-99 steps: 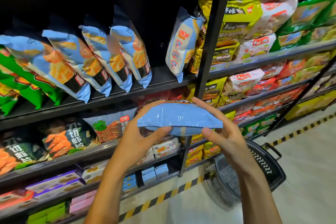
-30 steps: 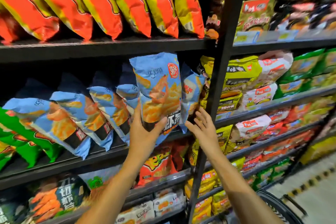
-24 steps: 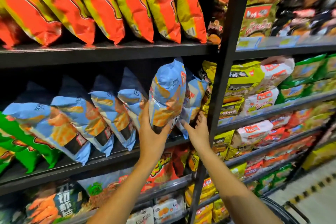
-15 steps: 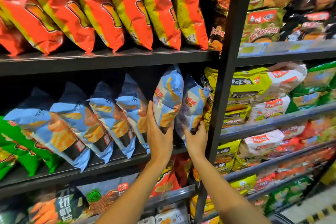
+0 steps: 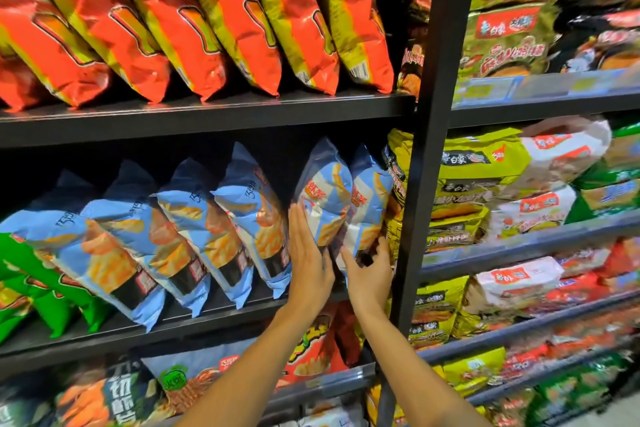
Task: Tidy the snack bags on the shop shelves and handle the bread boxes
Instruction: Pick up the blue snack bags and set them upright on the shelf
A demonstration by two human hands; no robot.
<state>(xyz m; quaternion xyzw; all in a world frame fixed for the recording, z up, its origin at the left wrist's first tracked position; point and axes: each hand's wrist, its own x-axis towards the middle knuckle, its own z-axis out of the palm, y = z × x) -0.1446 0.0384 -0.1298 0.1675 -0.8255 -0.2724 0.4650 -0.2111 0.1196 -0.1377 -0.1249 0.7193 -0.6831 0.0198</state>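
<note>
Head-worn view, close, facing shelves (image 5: 207, 114)

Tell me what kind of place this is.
Most likely a shop's snack aisle: black metal shelves carry rows of identical orange bags and blue bags, with instant noodle packs alongside, and strips that look like price labels on the shelf edges.

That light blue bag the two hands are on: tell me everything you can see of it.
The light blue snack bag is glossy, crinkled film, puffed full, printed with orange snack pieces and a red label. It stands nearly upright on the middle shelf, second from the right end of a row of matching bags that lean left. Its right side presses against the last bag. The left hand lies flat with straight fingers against its left face; the right hand works at its lower right, contact unclear.
</note>
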